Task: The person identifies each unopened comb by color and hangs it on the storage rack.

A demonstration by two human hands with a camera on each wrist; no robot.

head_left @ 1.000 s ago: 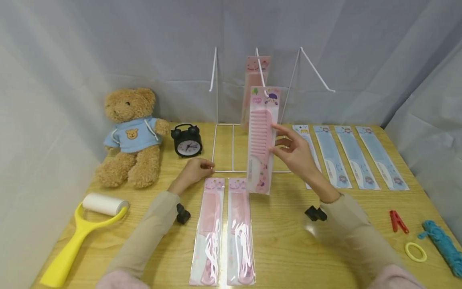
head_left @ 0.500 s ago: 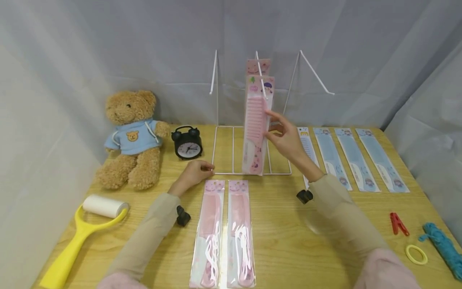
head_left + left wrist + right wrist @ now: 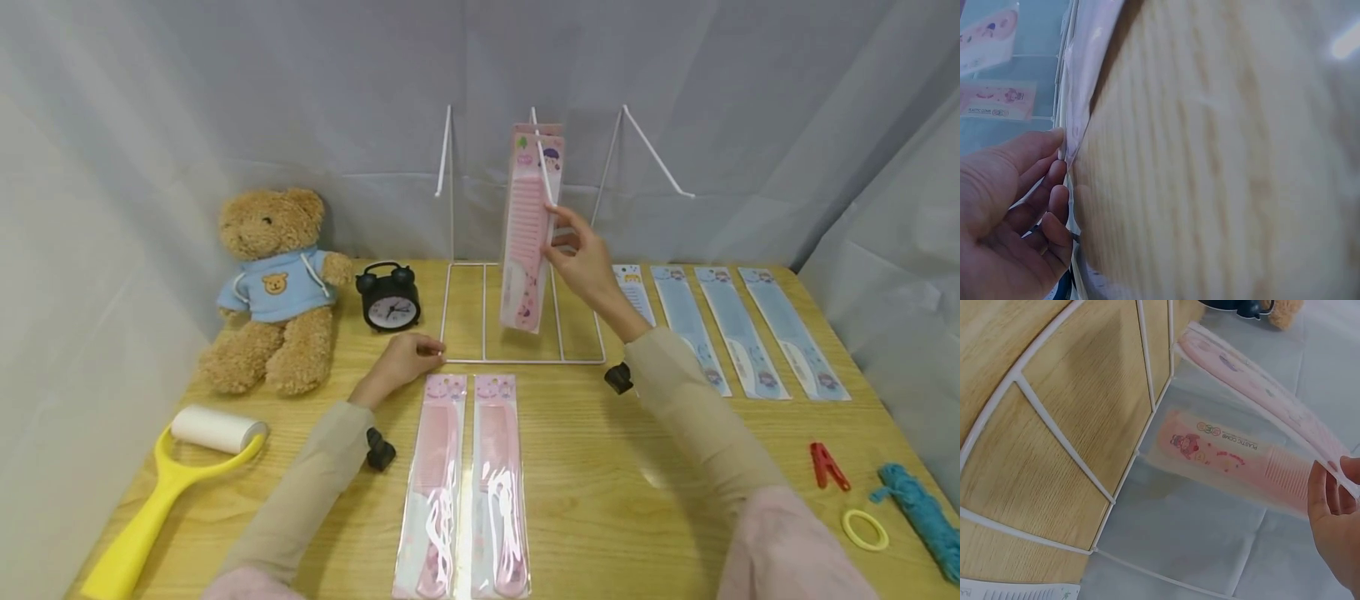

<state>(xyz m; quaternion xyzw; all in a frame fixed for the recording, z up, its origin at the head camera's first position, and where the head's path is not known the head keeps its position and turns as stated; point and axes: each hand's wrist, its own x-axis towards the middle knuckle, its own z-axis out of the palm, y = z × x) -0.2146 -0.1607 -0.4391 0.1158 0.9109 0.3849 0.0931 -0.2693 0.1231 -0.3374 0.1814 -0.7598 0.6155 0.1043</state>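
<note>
Two pink comb packs [image 3: 431, 446] lie side by side on the worktop [image 3: 592, 508], bottom centre. Left hand [image 3: 401, 362], left of centre: thumb and finger pinched on the front left corner of the white wire rack [image 3: 525, 362]. Blue comb packs [image 3: 750, 342] lie flat at right. Right hand [image 3: 585, 258], centre right, pinches the right edge of the held comb pack [image 3: 522, 250], near upright, mid-frame, hook prong [image 3: 543, 167] out front. Another pink pack [image 3: 1229, 453] hangs just behind.

On my feed the pink packaged comb [image 3: 525, 242] stands nearly upright, side edge pinched in the right hand [image 3: 588, 262], while the left hand [image 3: 405, 361] pinches the white wire rack's [image 3: 517, 362] near corner.
</note>
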